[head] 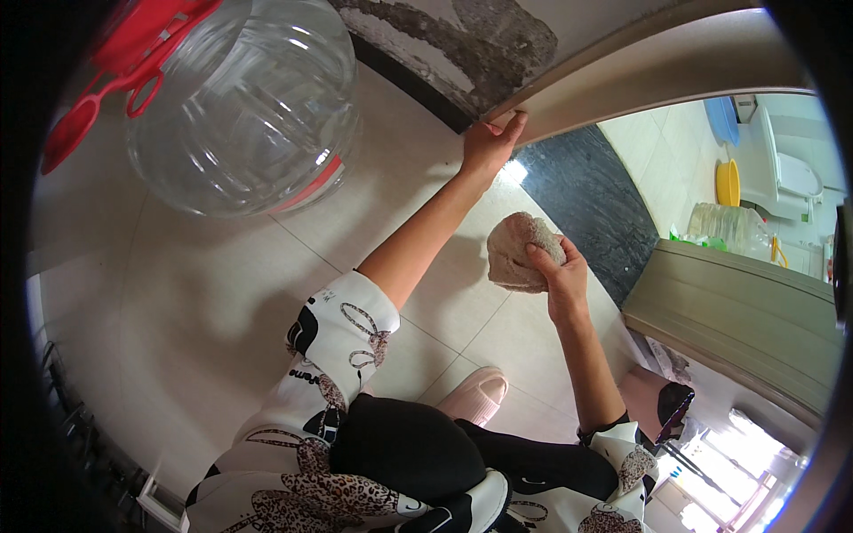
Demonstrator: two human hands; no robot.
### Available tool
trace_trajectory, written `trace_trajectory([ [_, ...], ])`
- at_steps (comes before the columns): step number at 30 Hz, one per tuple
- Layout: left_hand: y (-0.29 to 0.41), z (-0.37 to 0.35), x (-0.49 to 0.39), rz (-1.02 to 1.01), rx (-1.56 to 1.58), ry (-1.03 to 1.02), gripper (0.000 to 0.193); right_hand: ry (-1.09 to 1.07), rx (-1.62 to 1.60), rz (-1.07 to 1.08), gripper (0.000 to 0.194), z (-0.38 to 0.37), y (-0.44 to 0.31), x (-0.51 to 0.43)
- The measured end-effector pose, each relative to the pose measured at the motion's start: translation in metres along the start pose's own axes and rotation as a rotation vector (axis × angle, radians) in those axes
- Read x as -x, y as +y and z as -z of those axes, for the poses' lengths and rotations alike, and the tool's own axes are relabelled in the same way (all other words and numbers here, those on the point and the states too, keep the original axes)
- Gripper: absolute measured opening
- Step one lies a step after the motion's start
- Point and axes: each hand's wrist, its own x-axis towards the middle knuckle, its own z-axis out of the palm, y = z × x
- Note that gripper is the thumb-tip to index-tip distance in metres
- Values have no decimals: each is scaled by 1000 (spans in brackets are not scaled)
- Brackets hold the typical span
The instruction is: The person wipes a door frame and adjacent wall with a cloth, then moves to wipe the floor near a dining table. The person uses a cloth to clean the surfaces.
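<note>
My right hand [566, 266] grips a folded, greyish-beige cloth [520, 256], thumb on top, above the tiled floor. My left arm reaches forward, and my left hand [492, 143] rests against the lower part of the door frame [553, 110], its thumb raised on the wood. Whether the left fingers hold anything behind the frame's edge is hidden. To the left of that hand stands a large clear plastic jar [246, 120] with a red lid [136, 33] and a red scoop-like piece [73, 133].
A dark stone threshold [586, 200] leads to a bathroom with a toilet [796, 176], a yellow basin [728, 183] and a clear plastic container [726, 223]. Peeling wall plaster [506, 46] is above the left hand. A pink bin [650, 400] stands at right; a pink slipper [476, 396] is below.
</note>
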Motion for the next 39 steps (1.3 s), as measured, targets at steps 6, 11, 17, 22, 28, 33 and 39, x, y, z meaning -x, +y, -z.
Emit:
trace_trajectory([
  [6, -3, 4, -3, -28, 69, 0, 55, -37, 42, 54, 25, -12, -14, -3],
  [11, 0, 8, 1, -25, 68, -5, 50, -52, 16, 124, 25, -20, -33, -11],
  [17, 3, 6, 6, 15, 90, -21, 52, -36, 12, 113, 25, -21, -31, -10],
  [22, 0, 7, 4, -5, 154, -6, 58, -37, -4, 101, 24, -20, -32, -7],
  [28, -4, 11, 8, -32, 186, -12, 60, -57, -3, 101, 24, -19, -31, -3],
  [33, -14, 9, -7, -162, 61, 19, 55, -41, 1, 103, 28, -21, -32, -6],
  [39, -40, -1, -39, -228, -41, 150, 38, 71, 365, 477, 27, -24, -41, -23],
])
